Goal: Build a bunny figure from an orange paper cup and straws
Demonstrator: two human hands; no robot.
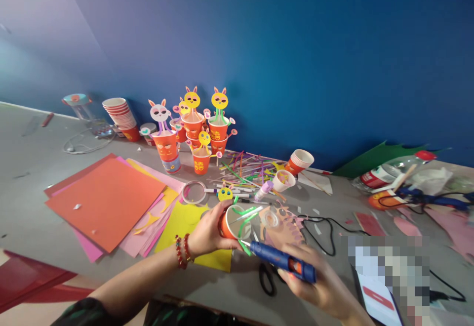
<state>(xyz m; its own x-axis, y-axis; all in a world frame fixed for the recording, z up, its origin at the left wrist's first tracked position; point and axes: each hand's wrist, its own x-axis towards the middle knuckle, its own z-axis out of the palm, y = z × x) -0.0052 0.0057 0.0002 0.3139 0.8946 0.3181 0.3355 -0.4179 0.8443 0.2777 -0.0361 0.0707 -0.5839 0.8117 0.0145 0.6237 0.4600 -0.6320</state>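
Observation:
My left hand (210, 231) is wrapped round a red paper cup (224, 226), tilted so that its mouth faces right. Bent green strips (242, 232) and a white stick-like piece (254, 213) stick out of the cup. My right hand (314, 272) grips a blue hot glue gun (272, 256), its nozzle pointing left at the lower rim of the cup, by a green strip; whether it touches is unclear. Under the right hand lie black-handled scissors (267, 280). Just behind the cup is a yellow paper rabbit face (225, 193).
Finished rabbit cups (193, 127) stand against the blue wall. Stacked coloured paper (107, 202) lies left, with yellow sheets (181, 222) under my left arm. Pens, a glue stick (263, 191) and coloured strips (244, 168) lie behind. A black cord (329, 232), phone (375, 286) and bottle (388, 170) are right.

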